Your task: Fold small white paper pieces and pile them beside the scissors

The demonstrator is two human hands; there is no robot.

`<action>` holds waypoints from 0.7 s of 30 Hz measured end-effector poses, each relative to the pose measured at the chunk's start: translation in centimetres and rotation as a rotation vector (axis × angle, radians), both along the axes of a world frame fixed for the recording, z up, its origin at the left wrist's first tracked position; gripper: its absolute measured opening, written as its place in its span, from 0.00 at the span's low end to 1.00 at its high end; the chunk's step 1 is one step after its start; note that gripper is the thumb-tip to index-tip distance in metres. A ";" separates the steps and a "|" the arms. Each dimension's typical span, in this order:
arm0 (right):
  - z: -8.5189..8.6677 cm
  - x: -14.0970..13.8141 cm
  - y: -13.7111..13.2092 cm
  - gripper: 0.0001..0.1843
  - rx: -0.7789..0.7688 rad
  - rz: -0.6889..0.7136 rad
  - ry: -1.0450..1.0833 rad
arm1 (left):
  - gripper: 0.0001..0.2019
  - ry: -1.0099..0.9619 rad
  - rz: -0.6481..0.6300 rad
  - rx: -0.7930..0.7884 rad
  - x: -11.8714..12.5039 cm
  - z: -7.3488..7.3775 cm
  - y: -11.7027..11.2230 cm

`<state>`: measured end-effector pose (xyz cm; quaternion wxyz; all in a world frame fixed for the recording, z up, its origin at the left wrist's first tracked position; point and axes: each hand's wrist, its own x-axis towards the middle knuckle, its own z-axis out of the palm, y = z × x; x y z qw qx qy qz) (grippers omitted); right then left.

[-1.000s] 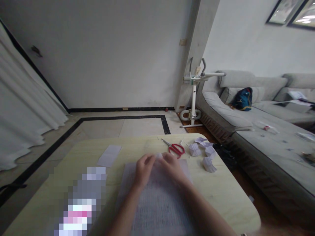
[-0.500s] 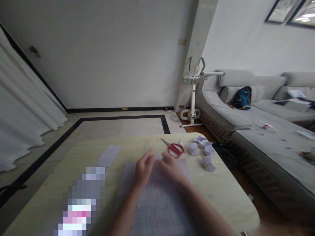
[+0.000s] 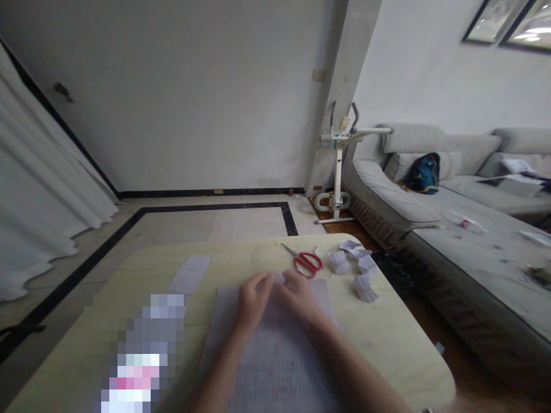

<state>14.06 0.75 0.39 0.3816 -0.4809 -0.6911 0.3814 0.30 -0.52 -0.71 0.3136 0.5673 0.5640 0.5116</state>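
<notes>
Slip (image 3: 279, 277): at the far edge of the sheet (image 3: 275, 355) | our left hand (image 3: 253, 299), right hand (image 3: 298, 293): each grip pinched nearly closed on it, detail blurred | change: our raised left fingers have lowered | we judge slip better steadied

Dim, flat, greyish indoor light; source can't be told. Wall (image 3: 193, 97) darkens toward the upper left. Glare: white patches on the glass of the right-hand framed picture (image 3: 531, 31). Shadows soft, deepest along the base of the sofa (image 3: 477, 258). The wearer's left hand (image 3: 253, 295) and right hand (image 3: 297, 292) are blurred, finger edges smeared; the sheet of paper (image 3: 275, 355) beneath is soft too (print unreadable). Scissors (image 3: 307, 265) slightly crisper. Wide-angle distortion: pillar (image 3: 350, 74) and curtain (image 3: 38, 189) lean, sofa stretches toward the right border. Pixelated block (image 3: 138, 355) covers part of the table (image 3: 387, 350), left side.
</notes>
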 end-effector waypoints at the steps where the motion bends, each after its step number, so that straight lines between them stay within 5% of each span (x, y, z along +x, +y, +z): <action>1: 0.0 0.0 0.0 0.10 0.011 -0.003 -0.004 | 0.12 0.006 0.002 0.005 0.0 0.0 0.0; 21: -0.2 -0.1 0.0 0.11 0.086 -0.051 -0.070 | 0.12 -0.029 -0.013 -0.004 0.1 0.0 -0.1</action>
